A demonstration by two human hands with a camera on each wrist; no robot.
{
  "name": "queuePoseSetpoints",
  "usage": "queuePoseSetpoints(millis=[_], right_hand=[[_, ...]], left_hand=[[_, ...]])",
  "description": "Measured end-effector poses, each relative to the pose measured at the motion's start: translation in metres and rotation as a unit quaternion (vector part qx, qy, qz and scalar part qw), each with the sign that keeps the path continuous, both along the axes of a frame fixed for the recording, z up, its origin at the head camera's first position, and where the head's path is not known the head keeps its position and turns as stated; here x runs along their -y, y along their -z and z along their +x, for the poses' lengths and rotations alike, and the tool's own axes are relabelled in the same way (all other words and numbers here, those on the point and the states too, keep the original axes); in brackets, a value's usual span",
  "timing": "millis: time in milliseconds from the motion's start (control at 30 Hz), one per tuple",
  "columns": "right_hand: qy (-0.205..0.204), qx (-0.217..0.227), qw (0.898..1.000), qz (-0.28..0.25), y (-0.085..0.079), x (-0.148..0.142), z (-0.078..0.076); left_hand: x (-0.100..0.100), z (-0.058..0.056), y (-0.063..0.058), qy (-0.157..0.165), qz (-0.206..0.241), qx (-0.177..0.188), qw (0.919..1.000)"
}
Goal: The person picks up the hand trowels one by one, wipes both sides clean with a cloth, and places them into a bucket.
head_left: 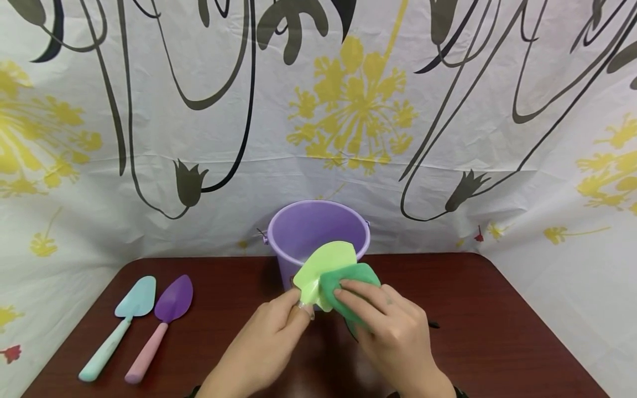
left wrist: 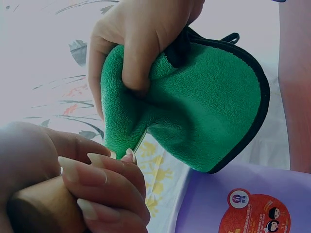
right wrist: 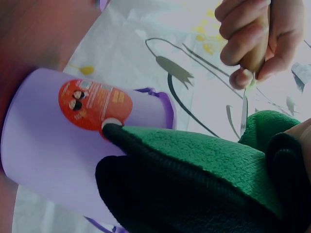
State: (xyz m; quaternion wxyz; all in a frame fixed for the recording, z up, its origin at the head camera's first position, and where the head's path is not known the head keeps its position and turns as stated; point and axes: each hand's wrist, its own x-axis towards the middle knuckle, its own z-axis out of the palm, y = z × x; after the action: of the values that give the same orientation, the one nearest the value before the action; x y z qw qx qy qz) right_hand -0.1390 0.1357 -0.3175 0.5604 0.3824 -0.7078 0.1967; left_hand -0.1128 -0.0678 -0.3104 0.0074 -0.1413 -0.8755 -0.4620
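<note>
My left hand [head_left: 266, 340] grips the tan handle [right wrist: 256, 51] of a small garden trowel, its light green blade [head_left: 332, 258] tilted up in front of the bucket. A green cloth [head_left: 355, 272] with black edging is pinched round the blade's right side by my right hand [head_left: 398, 331], fingers on the front face. In the left wrist view the cloth [left wrist: 209, 97] is folded over the blade, hiding most of it, and hangs loose to the right. The right wrist view shows the cloth's dark underside [right wrist: 141, 194] drooping beside the bucket.
Behind my hands a purple bucket [head_left: 285, 271] with a red label [right wrist: 97, 104] stands at the table's back edge. Two trowels lie at the left, one light blue [head_left: 136, 298] and one purple with a pink handle [head_left: 149, 351]. A patterned sheet [head_left: 239, 138] surrounds the brown table [head_left: 497, 331].
</note>
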Motion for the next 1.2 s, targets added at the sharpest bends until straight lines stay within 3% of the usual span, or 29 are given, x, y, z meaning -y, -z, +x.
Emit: queuePoseSetpoints(millis=[367,567,1200], right_hand=[[0.046,-0.007,0.998,-0.041,-0.004,-0.01,-0.004],[0.069,-0.005,0.996,-0.053,-0.004,-0.014,-0.005],[-0.002,-0.006,1.0,-0.013,-0.001,-0.002,-0.001]], left_hand=[[-0.001,0.001,0.0,0.024,-0.013,0.014,0.9995],[-0.001,0.0,0.001,0.03,-0.024,-0.005,0.9992],[0.001,0.0,-0.001,0.001,-0.011,0.009,0.9999]])
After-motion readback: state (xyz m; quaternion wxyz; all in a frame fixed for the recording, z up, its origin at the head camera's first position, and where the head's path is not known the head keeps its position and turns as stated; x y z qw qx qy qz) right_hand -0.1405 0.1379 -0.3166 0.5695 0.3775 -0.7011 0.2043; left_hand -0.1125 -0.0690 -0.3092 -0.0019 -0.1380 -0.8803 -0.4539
